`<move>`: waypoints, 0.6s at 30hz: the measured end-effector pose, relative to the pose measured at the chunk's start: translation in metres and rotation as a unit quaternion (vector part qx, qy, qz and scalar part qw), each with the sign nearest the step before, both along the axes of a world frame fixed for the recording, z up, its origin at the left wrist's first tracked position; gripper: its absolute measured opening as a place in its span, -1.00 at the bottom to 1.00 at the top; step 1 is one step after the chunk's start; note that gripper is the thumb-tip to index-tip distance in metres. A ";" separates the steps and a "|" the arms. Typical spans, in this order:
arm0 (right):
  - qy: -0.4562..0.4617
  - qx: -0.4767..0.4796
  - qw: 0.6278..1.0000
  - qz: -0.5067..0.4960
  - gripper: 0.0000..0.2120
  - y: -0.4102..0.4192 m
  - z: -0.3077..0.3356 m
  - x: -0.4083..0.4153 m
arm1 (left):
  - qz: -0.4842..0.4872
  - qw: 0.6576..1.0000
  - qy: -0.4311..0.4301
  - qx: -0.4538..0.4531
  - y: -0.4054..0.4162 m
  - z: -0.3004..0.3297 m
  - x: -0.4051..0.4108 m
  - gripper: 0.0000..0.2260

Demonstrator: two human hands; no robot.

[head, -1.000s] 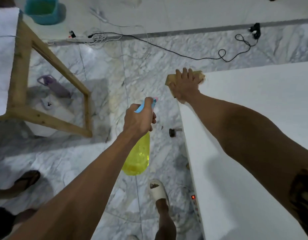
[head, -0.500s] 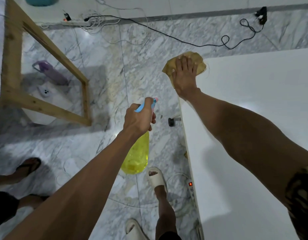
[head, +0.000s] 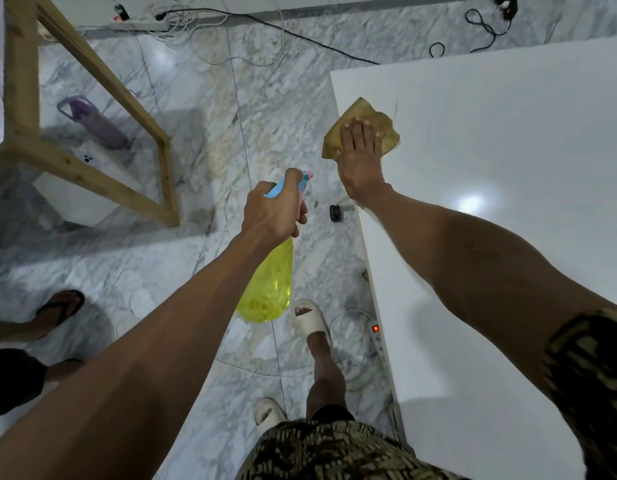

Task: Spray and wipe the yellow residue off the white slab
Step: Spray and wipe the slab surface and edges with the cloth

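Far left there's a wooden frame (head: pixel 92 140) standing on the marble floor (head: pixel 203 109), with a purple bottle (head: pixel 94 123) lying on its side under it, resting against a white box (head: pixel 92 188). Below that, someone else's foot in a dark sandal (head: pixel 59 308) pokes in from the left edge. Up top a white power strip (head: pixel 140 25) sits by the wall with a mess of cables, and a black cord (head: pixel 300 38) runs right until it goes behind the slab corner.

Moving in, the left hand (head: pixel 274 211) is curled tight around the blue trigger head of the yellow spray bottle (head: pixel 267 284), which hangs out over the floor, beside the slab and not over it. Under it are the person's feet in cream slides (head: pixel 309 320). A small black caster (head: pixel 336 213) sticks out just under the slab's edge, and lower down another power strip with a red light (head: pixel 376 336) peeks out along that same edge.

Then the right hand (head: pixel 360 157), fingers flat and spread, presses a tan cloth (head: pixel 380 123) down on the white slab (head: pixel 508 150) right at its near-left edge, close to the corner. The cloth overhangs that edge a bit. The right forearm crosses the slab and hides a strip of it. I can't make out any yellow residue on the surface, only a bright light glare (head: pixel 470 203) to the right.
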State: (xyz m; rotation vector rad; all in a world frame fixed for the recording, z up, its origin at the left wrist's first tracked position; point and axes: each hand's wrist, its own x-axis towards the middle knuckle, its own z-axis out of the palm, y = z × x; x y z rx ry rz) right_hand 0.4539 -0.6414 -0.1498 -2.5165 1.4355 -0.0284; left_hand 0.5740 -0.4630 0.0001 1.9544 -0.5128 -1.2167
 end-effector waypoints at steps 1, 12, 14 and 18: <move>-0.005 0.002 1.000 -0.001 -0.35 0.016 0.001 -0.010 | -0.007 1.000 -0.001 0.005 0.012 0.001 -0.009 -0.57; -0.007 -0.022 1.000 -0.009 -0.42 0.199 0.001 -0.119 | -0.061 0.998 0.014 -0.004 0.169 -0.005 -0.107 -0.49; -0.003 -0.034 0.999 -0.010 -0.44 0.234 -0.004 -0.143 | -0.076 0.997 0.015 -0.012 0.207 -0.005 -0.129 -0.48; -0.021 -0.054 0.998 -0.012 -0.49 0.290 -0.015 -0.182 | -0.090 0.995 0.031 -0.006 0.264 -0.009 -0.168 -0.48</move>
